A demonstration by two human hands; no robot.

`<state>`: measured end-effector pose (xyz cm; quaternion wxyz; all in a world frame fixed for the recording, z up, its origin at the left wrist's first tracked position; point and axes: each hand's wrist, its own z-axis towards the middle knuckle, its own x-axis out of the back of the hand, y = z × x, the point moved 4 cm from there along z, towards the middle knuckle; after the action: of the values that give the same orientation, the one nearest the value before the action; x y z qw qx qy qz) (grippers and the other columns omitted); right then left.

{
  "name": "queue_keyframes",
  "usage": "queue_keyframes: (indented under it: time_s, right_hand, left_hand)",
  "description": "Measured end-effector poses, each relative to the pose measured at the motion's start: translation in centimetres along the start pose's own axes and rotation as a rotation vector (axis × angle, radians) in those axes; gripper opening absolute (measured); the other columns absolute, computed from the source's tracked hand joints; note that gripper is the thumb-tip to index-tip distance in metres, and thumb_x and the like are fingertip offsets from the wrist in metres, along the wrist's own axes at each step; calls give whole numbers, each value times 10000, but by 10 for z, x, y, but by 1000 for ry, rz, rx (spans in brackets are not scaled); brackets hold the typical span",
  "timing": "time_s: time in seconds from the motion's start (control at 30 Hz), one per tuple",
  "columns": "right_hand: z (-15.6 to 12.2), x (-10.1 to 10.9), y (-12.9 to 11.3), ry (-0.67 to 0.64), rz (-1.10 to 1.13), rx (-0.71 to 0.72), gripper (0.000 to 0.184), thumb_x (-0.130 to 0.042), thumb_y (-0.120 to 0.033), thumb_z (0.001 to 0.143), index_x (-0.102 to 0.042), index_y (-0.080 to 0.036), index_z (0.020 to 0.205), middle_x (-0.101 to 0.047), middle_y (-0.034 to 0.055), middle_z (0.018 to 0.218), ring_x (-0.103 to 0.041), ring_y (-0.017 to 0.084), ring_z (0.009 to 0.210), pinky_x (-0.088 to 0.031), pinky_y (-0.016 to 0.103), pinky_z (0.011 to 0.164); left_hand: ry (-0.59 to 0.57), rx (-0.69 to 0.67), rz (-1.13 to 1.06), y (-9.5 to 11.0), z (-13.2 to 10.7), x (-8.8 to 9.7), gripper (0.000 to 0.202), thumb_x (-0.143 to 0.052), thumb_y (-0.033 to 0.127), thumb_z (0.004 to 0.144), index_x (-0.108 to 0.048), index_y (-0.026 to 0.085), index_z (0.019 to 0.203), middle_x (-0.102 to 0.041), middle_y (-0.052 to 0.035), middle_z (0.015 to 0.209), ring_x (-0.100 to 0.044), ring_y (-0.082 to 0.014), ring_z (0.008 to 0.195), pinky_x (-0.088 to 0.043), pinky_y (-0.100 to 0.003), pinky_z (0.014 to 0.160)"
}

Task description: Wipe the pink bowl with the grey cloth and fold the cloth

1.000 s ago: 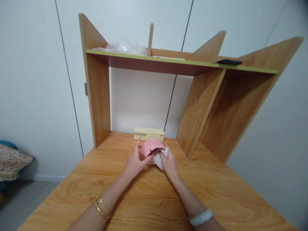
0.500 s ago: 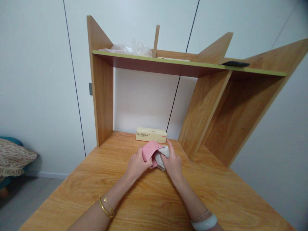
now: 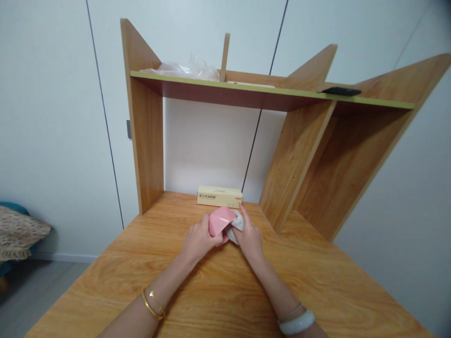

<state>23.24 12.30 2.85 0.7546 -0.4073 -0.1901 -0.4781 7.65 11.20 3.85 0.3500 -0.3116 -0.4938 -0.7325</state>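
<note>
My left hand (image 3: 201, 238) is closed round a glossy pink container (image 3: 220, 220), which is tilted with its opening toward the right. It looks like a cup or small bowl, but its exact kind is hard to tell. In my right hand (image 3: 250, 239) is a bunched light grey cloth (image 3: 237, 220), pressed at the container's open side, with the forefinger stretched out past it. Part of the cloth is hidden by the container and my fingers. Both hands are above the wooden desk (image 3: 218, 291).
Behind my hands a cream cling-film box (image 3: 219, 197) lies against the wall. Upright wooden panels (image 3: 150, 141) carry a shelf (image 3: 246, 96) over the desk. On the shelf are a clear plastic bag (image 3: 190, 69) and a flat black object (image 3: 341, 91). A patterned cloth (image 3: 21, 232) is at far left.
My right hand has moved slightly left with the cloth, and less of the cloth shows beside the pink container. The container has turned a little in my left hand. The whole view has shifted slightly.
</note>
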Motion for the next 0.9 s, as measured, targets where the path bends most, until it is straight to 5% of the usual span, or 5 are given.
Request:
queue_keyframes:
  time_s: [0.27, 0.37, 0.5, 0.73, 0.9]
  right_hand:
    - [0, 6, -3, 29, -146, 88, 586, -498, -285, 745, -330, -199, 1301, -649, 76, 890, -589, 214, 813, -396, 269, 679]
    - [1, 4, 3, -39, -141, -7, 606, -529, -325, 718, -350, -207, 1285, -648, 78, 906, -595, 231, 802, -403, 282, 646]
    - [1, -6, 8, -111, 62, -56, 555, -506, -297, 726, -388, -209, 1261, -651, 86, 939, -605, 232, 806, -417, 284, 650]
    - [2, -9, 8, 55, 578, -179, 489, -447, -327, 736, -454, -140, 1188, -612, 101, 1051, -569, 201, 933, -454, 277, 716]
    - [3, -12, 2, -22, 668, -190, 427, -442, -350, 744, -518, -121, 1096, -644, 94, 947, -596, 206, 845, -466, 268, 651]
  left_hand:
    - [-52, -26, 0, 3, -2, -2, 467, -526, 417, 692, -446, 214, 1105, -648, -80, 894, -605, -280, 817, -396, -291, 632]
    - [-49, -58, 5, 7, -3, 0, 536, -565, 466, 658, -452, 227, 1125, -642, -84, 947, -599, -289, 841, -397, -300, 661]
    - [-21, -68, 0, 5, -3, 6, 559, -549, 507, 675, -443, 254, 1162, -635, -74, 996, -590, -294, 881, -396, -324, 718]
    - [53, -185, -391, -1, 0, 5, 735, -561, 513, 693, -248, 215, 1288, -520, -81, 1182, -526, -222, 1007, -407, -304, 804]
    - [40, -243, -529, -3, -1, -4, 547, -569, 383, 717, -344, 167, 1167, -590, -61, 990, -572, -164, 820, -443, -248, 683]
